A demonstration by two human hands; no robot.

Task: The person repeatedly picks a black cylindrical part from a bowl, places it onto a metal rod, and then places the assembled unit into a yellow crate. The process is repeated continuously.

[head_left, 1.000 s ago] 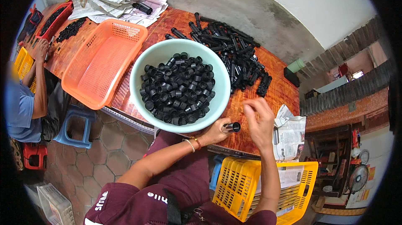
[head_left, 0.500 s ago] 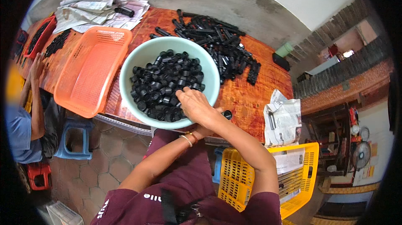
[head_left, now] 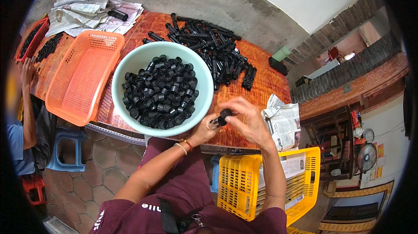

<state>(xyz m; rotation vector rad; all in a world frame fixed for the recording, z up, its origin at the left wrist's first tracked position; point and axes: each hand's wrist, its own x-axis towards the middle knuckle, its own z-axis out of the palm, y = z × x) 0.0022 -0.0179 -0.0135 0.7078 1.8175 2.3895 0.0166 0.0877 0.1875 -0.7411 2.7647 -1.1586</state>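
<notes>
My left hand (head_left: pixel 203 130) and my right hand (head_left: pixel 244 118) meet just right of a pale green bowl (head_left: pixel 130 62) at the near edge of the wooden table (head_left: pixel 270 81). Between the fingers of both hands is a small black cylindrical part (head_left: pixel 223 116); the left holds its lower end, the right pinches a black cap on top. The bowl is full of several small black caps (head_left: pixel 161 92). Behind it lies a heap of long black tubes (head_left: pixel 213 55).
An empty orange basket (head_left: pixel 82 77) sits left of the bowl. Crumpled newspapers (head_left: pixel 87 10) lie at the far left and a folded one (head_left: pixel 283 121) at the right edge. A yellow crate (head_left: pixel 265 181) stands below the table. Another person's arm (head_left: pixel 28 99) rests at the left.
My left hand has come out of the bowl and joined my right hand beside it. Both now hold the black part together.
</notes>
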